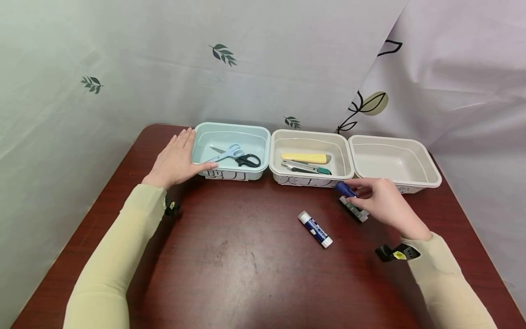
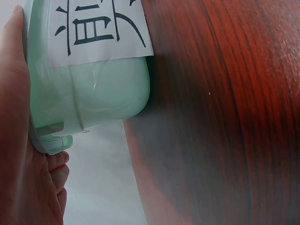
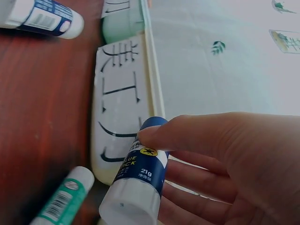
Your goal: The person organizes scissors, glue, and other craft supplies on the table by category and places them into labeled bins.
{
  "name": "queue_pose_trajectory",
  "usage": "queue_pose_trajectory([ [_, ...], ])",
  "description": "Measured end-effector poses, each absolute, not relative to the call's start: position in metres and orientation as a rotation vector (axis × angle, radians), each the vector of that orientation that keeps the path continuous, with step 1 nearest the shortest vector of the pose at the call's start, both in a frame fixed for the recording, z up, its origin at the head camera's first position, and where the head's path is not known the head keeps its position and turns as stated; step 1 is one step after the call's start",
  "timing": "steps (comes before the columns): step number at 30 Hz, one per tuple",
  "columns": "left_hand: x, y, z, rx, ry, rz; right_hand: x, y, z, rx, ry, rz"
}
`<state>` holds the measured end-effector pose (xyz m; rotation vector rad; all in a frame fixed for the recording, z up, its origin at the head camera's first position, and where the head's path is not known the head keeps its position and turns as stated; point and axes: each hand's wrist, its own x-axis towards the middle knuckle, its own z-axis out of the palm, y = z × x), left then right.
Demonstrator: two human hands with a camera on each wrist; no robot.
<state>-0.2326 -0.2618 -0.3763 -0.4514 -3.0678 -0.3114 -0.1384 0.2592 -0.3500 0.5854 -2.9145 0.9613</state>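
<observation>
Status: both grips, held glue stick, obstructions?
Right grip pinching 21g blue glue stick; left grip on pale-blue bin. Green glue stick close by on table; no obstruction evident.

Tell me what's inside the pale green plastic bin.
Inside the pale green plastic bin lie light-blue-handled scissors crossing over black-handled metal scissors. The crossing covers the black pair's middle, and the near wall hides the floor just behind it.
</observation>
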Motion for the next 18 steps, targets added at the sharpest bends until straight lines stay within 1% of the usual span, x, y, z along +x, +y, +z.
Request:
queue_pose_trajectory([
  [9,-0.231,-0.261,-0.376,-0.450,-3.065,-0.317,-0.138,0.267,-0.333,0.585,-2.869,1.004],
  [18,-0.231,-0.262,-0.377,-0.445,-3.062,-0.325,-0.145,0.279,-0.320,0.509,-2.819,1.022],
])
